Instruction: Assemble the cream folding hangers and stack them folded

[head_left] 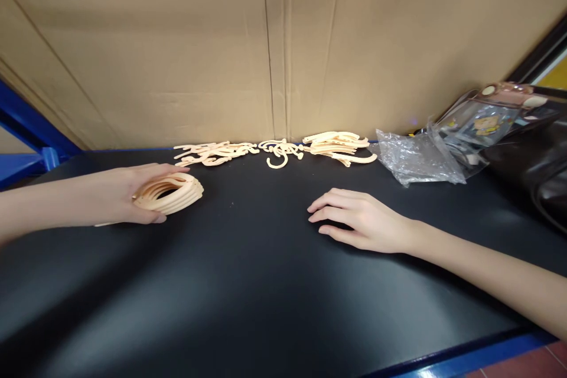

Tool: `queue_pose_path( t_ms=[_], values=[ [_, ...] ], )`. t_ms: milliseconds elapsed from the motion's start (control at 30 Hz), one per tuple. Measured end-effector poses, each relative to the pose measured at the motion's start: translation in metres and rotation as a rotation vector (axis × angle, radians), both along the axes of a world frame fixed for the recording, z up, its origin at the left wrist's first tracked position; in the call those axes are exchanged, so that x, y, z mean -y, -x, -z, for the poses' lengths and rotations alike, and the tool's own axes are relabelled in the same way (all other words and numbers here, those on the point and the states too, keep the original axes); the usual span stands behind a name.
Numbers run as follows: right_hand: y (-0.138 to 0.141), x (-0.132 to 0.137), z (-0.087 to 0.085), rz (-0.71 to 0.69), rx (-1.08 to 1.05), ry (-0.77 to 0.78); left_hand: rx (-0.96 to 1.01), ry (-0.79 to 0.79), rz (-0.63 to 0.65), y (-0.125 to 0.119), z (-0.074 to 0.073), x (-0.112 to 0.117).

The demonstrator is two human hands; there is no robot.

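Note:
My left hand [128,192] is wrapped round a stack of cream plastic hanger pieces [188,196], curved and nested into an oval loop, at the left of the black table [266,295]. The thumb is on the near side and the fingers reach over the far side; part of the stack is hidden in the palm. On the right half of the table lies my right hand [361,221], palm down, fingers slightly bent and apart, holding nothing. Beyond the hands, along the back edge, are a pile of cream curved pieces [215,153], a small pile of hooks [279,150] and a pile of longer curved arms [336,144].
Crumpled clear plastic bags [419,156] lie at the back right. Beside them are a dark leather-like bag [527,153] and a pinkish-brown item [509,94]. A cardboard wall [199,53] rises behind the table. Blue metal framing [31,118] stands at the left.

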State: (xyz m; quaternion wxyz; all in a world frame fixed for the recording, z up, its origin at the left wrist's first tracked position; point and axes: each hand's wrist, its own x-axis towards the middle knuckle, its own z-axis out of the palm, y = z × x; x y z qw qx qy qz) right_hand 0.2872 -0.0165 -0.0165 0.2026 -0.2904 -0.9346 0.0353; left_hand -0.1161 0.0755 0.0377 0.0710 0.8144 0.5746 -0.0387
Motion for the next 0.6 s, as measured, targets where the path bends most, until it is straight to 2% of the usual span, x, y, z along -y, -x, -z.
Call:
queue_pose_path(
  t_ms=[300, 533, 600],
  values=[
    [0.000, 0.000, 0.000, 0.007, 0.010, 0.007, -0.034, 0.017, -0.037, -0.010, -0.006, 0.004],
    [0.000, 0.000, -0.001, 0.000, 0.012, 0.007, -0.012, 0.145, 0.018, 0.016, -0.005, 0.000],
    [0.000, 0.000, -0.001, 0.001, 0.013, 0.007, -0.039, 0.054, -0.030, 0.017, -0.002, 0.003]
  ],
)
